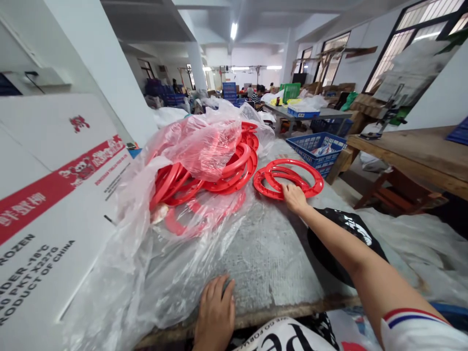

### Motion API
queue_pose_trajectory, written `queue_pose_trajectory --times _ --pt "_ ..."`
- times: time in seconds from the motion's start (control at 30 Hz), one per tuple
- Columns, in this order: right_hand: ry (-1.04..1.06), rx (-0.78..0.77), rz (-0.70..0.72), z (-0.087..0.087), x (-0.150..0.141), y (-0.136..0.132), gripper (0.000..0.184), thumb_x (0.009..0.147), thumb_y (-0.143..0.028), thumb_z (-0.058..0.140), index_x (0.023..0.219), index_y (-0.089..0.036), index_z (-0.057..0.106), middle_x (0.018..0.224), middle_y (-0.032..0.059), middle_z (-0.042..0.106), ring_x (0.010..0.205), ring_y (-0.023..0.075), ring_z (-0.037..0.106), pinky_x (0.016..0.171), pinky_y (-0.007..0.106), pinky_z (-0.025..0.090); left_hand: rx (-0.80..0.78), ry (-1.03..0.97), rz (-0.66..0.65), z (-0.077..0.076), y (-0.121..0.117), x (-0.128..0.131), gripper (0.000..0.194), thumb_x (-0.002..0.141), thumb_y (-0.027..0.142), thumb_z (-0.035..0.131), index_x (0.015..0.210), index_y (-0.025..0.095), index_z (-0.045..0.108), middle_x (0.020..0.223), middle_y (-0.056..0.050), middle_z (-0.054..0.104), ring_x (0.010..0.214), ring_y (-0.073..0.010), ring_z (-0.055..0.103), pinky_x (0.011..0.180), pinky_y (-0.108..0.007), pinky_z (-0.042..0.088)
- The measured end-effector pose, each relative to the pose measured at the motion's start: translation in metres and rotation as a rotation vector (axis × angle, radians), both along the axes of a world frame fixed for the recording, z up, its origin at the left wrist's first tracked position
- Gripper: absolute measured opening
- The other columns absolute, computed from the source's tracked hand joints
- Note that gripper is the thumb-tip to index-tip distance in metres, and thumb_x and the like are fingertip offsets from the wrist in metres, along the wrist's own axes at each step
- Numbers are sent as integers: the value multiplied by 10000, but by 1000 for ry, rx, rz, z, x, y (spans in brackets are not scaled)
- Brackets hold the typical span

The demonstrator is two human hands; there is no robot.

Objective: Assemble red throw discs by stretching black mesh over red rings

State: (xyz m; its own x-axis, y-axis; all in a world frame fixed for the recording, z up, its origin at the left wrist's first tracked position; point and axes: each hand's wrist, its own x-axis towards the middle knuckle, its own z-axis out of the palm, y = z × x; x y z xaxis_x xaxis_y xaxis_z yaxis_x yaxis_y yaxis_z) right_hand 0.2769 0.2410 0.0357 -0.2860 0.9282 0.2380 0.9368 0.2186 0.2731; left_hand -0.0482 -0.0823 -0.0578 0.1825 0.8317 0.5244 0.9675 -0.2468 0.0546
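My right hand (294,197) reaches forward over the table, fingers closed on the near rim of a red plastic ring (315,181). That ring lies tilted across another red ring (260,187), which rests on the grey tabletop (256,253). My left hand (216,309) lies palm down at the table's near edge, holding nothing, its fingers stretched forward. A heap of red rings (175,183) spills from a clear plastic bag (126,253) on the left. The bag covers some of the rings.
A large printed carton (54,204) stands at the left. A black round item (347,239) lies under my right forearm. Beyond the table are a blue crate (314,153), a wooden bench (413,151) and a brown stool (398,190). Other people sit far back.
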Motion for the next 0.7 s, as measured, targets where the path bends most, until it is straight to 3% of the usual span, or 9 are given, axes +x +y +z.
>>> queue_pose_trajectory --times 0.1,0.27,0.33,0.43,0.57,0.7 --pt "-2 -47 36 -8 1 1 554 995 -152 491 1526 -86 349 1175 191 572 1029 276 546 894 374 350 22 51 -34 -2 2 -5 404 893 140 523 1252 265 662 1283 -38 692 1165 -237 638 1003 -412 514" --pt "24 -48 43 -1 6 4 950 851 -536 781 1548 -95 310 1218 189 552 1075 308 524 905 352 346 45 -14 -17 3 2 1 378 902 132 494 1211 244 681 1244 -44 705 1151 -248 634 1014 -437 487" --pt "35 -39 43 11 8 2 1008 838 -648 747 1549 -85 306 1227 200 542 1093 329 510 920 365 343 24 -67 9 6 1 6 370 915 125 477 1196 236 690 1235 -48 708 1154 -252 628 1031 -444 473" --pt "47 11 56 32 6 -14 946 916 -680 615 1557 -62 296 1225 220 532 1107 356 483 927 395 340 -26 -79 20 12 -1 10 370 915 112 480 1191 228 696 1241 -55 707 1161 -259 620 1051 -448 458" --pt "53 177 193 43 -12 -74 689 1035 -552 450 1527 -74 387 1149 200 558 1002 334 485 848 405 352 -111 -43 10 19 -2 10 377 904 107 496 1203 210 699 1249 -81 703 1169 -276 617 1058 -455 456" --pt "90 210 558 17 -28 -172 484 1074 -386 376 1434 -91 507 1027 153 571 867 284 473 766 387 361 -166 -67 15 23 -2 11 374 899 109 506 1204 204 701 1255 -88 699 1179 -277 617 1065 -456 464"
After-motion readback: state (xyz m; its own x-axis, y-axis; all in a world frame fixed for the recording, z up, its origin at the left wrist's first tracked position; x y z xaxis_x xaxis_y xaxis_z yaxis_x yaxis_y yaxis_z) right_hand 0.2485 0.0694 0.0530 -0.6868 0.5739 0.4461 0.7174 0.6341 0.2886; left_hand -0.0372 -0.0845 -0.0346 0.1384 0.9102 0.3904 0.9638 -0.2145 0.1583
